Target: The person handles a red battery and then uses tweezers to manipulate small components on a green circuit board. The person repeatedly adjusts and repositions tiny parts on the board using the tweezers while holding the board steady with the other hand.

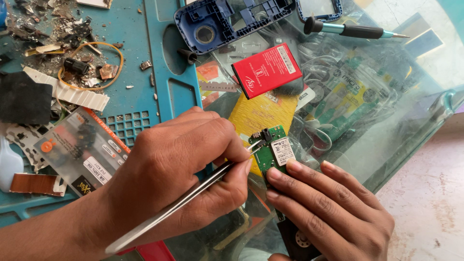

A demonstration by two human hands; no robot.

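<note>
- Left hand (179, 164) is pinched around a pair of metal tweezers (193, 191), tips down on the top-left corner of a small green circuit board (271, 151).
- Right hand (328, 208) isn't gripping anything: fingers (285, 176) laid out flat, pressing on the lower end of the board to pin it to the glass table (425, 121).
- The board sits right between the two hands, long axis running away from the person and leaning slightly left. The tweezers come in from the lower left, so the left hand is the one working the far end while the right covers the near end.
- Just beyond the board: a yellow packet (258, 116) with a red phone battery (267, 70) on it, then a blue phone housing (227, 21) and a teal-handled screwdriver (353, 30).
- Off to the left is a blue work mat (145, 43) (pretty messy, scraps and a rubber band (94, 65) all over).
</note>
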